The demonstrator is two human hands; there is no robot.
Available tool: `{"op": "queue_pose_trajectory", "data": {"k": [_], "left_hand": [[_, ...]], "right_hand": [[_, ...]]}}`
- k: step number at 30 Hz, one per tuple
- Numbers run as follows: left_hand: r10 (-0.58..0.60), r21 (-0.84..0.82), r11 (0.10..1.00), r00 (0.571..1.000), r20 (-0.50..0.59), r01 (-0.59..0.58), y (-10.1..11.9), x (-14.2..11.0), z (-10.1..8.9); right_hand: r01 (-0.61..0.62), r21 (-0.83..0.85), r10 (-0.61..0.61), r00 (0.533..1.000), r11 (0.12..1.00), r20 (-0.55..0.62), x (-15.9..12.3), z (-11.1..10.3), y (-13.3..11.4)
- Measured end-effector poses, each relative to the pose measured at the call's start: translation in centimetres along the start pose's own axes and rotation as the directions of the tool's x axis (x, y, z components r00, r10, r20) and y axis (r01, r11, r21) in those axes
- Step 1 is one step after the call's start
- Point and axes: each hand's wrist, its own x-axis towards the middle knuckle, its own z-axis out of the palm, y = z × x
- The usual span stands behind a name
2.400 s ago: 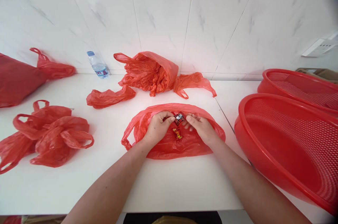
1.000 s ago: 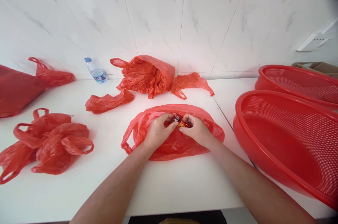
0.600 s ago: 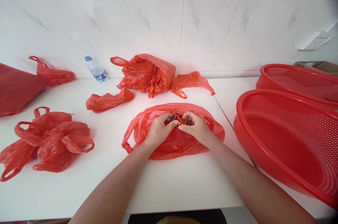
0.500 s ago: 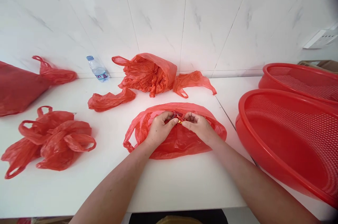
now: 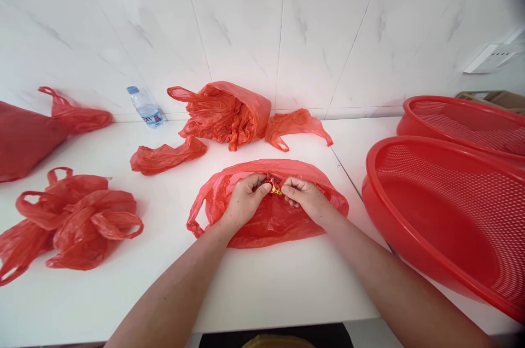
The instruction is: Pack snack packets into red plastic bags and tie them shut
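Between my two hands is a small red and gold shiny wrapper (image 5: 274, 186), its kind too small to make out. My left hand (image 5: 246, 197) pinches its left side with thumb and fingers. On its right edge, the thumb and fingertips of my right hand (image 5: 305, 196) close in a pinch. Both hands are over the mouth of a red plastic bag (image 5: 274, 230), which lies spread on the white counter (image 5: 283, 288). A handle loop of this bag sticks out at the left. My fingers hide part of the wrapper.
Two red perforated baskets (image 5: 430, 216) stand at the right. A pile of red bags (image 5: 86, 222) lies at the left. Near the tiled wall are a stuffed red bag (image 5: 225, 112), loose bags (image 5: 168, 156) and a water bottle (image 5: 146, 110). A socket (image 5: 490, 58) is on the wall.
The wrapper is turned so more of its red and gold face shows between my fingers. Both hands remain over the bag. The whole view has shifted slightly.
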Motion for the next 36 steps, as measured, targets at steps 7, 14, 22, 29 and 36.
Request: {"op": "queue_pose_trajectory", "data": {"k": [7, 14, 22, 29, 36], "left_hand": [[0.005, -0.039, 0.999, 1.000, 0.004, -0.005, 0.2, -0.3, 0.1], [0.012, 0.005, 1.000, 0.998, 0.065, -0.012, 0.4, -0.5, 0.1], [0.037, 0.030, 0.999, 0.992, 0.124, -0.041, 0.0, -0.5, 0.1], [0.079, 0.065, 0.994, 0.988, 0.132, -0.088, 0.4, -0.5, 0.1], [0.091, 0.098, 0.990, 0.993, 0.069, -0.098, 0.6, -0.6, 0.2]], "right_hand": [[0.000, 0.058, -0.001, 1.000, 0.998, 0.007, 0.2, -0.6, 0.2], [-0.051, 0.166, 0.058, 0.998, 0.985, -0.037, 0.4, -1.0, 1.0], [-0.060, 0.249, 0.056, 0.998, 0.967, 0.022, 0.4, -0.7, 1.2], [-0.075, 0.277, 0.069, 0.997, 0.958, 0.032, 0.4, -0.5, 1.2], [0.023, 0.094, -0.017, 0.998, 0.995, -0.063, 0.4, -0.5, 0.5]]}}
